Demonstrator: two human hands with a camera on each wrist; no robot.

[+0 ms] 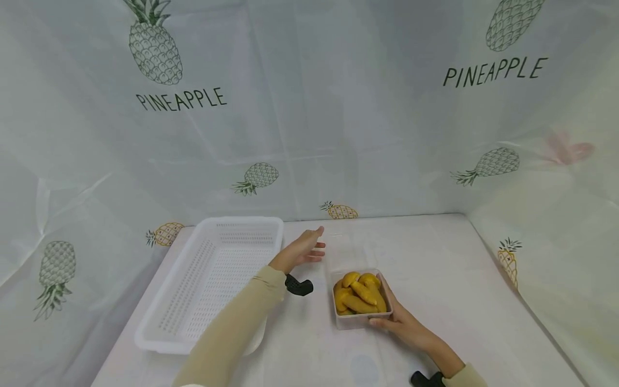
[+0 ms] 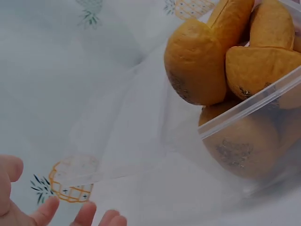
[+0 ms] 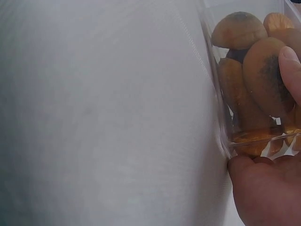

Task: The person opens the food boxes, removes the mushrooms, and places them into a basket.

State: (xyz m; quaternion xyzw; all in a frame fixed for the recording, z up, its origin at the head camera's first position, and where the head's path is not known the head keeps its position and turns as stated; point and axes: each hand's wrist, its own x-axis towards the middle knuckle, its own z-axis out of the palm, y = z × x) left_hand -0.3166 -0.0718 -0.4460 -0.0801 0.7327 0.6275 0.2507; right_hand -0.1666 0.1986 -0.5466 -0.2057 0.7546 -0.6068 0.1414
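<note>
A clear plastic box (image 1: 355,321) full of golden-brown, mushroom-shaped pieces (image 1: 360,293) stands on the white table. My right hand (image 1: 408,325) holds the box by its right side, thumb near the front corner and fingers towards the back. In the right wrist view, the thumb (image 3: 290,70) lies over the box's wall. The transparent lid (image 1: 345,248) lies folded back behind the box, hard to make out against the cloth. Left of that lid is my left hand (image 1: 303,250), its fingers spread and holding nothing. Several mushroom-shaped pieces (image 2: 195,61) rise above the box rim in the left wrist view.
A large white slotted plastic basket (image 1: 169,344) sits on the left of the table, with a rounded white thing (image 1: 256,339) partly hidden by my left sleeve. A pineapple-print cloth (image 1: 338,107) hangs at the back and sides, right at the table edge.
</note>
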